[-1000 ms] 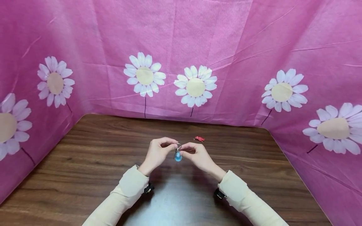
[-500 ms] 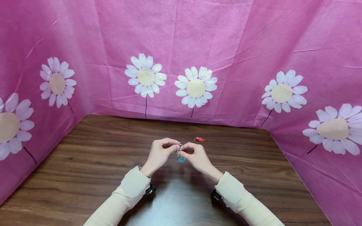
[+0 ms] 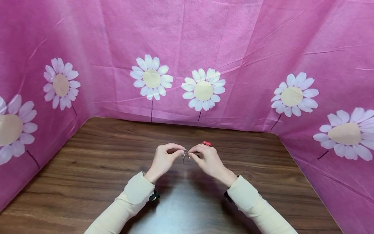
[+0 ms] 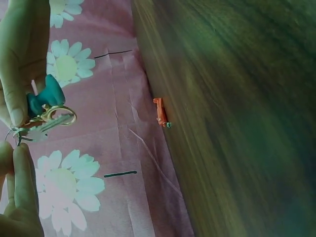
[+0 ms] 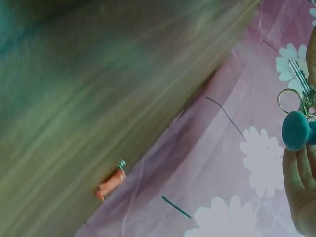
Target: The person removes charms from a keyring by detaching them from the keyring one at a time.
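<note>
Holding a small key ring [image 3: 185, 152] up over the brown wooden counter [image 3: 102, 162], the left hand [image 3: 163, 159] pinches it with curled fingertips. The right hand [image 3: 208, 159] pinches the same bunch from the other side. A silver key [image 5: 299, 79] and a round blue charm [image 5: 296, 129] hang on the ring between the two hands. A little red thing [image 3: 207, 143] lies on the counter just behind the right hand. Pink cloth with white daisies [image 3: 203, 90] stands around the counter.
</note>
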`<action>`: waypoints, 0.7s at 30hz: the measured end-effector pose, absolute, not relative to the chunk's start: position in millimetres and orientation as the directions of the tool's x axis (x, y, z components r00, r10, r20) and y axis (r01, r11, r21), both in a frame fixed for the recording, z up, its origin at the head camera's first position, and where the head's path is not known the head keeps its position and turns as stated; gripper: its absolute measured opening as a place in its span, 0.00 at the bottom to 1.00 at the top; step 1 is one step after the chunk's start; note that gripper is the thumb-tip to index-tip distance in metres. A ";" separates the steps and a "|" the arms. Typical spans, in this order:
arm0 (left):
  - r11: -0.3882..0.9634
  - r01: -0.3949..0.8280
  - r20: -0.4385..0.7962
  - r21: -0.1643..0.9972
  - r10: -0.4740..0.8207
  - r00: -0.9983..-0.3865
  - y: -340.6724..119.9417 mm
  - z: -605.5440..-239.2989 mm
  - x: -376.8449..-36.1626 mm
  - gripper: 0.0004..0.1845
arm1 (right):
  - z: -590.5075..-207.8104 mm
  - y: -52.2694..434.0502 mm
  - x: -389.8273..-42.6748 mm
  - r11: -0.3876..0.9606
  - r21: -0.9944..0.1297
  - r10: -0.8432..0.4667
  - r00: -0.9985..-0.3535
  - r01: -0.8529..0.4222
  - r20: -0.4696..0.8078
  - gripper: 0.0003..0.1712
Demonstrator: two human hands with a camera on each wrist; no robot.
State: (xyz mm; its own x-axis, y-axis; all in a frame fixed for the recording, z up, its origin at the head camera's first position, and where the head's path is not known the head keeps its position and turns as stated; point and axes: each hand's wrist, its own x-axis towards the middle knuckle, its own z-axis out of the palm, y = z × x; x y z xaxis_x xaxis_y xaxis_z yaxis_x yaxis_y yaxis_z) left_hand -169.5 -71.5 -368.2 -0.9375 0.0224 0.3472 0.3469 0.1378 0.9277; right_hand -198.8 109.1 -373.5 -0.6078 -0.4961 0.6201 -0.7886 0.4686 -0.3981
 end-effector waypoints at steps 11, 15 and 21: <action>0.161 0.335 0.326 0.928 0.083 -0.942 -69.5 -376.8 -177.9 0.05 | -359.6 113.6 -195.9 0.447 -0.214 -0.621 -0.474 -0.868 0.625 0.02; 0.191 0.306 0.294 0.933 0.087 -0.952 -66.7 -365.0 -170.3 0.04 | -359.6 114.8 -195.5 0.447 -0.217 -0.630 -0.478 -0.868 0.613 0.02; 0.244 0.290 0.277 0.925 0.089 -0.957 -64.7 -345.8 -159.5 0.03 | -357.4 115.6 -195.4 0.442 -0.234 -0.621 -0.483 -0.866 0.617 0.02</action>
State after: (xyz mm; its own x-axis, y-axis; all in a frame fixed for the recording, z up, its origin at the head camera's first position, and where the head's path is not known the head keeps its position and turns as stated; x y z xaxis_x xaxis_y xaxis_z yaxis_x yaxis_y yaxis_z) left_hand -159.5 -64.7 -345.8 -0.9568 0.0887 0.2769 0.2904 0.2445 0.9252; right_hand -195.4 115.6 -357.4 -0.4833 -0.6212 0.6169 -0.8661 0.4419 -0.2335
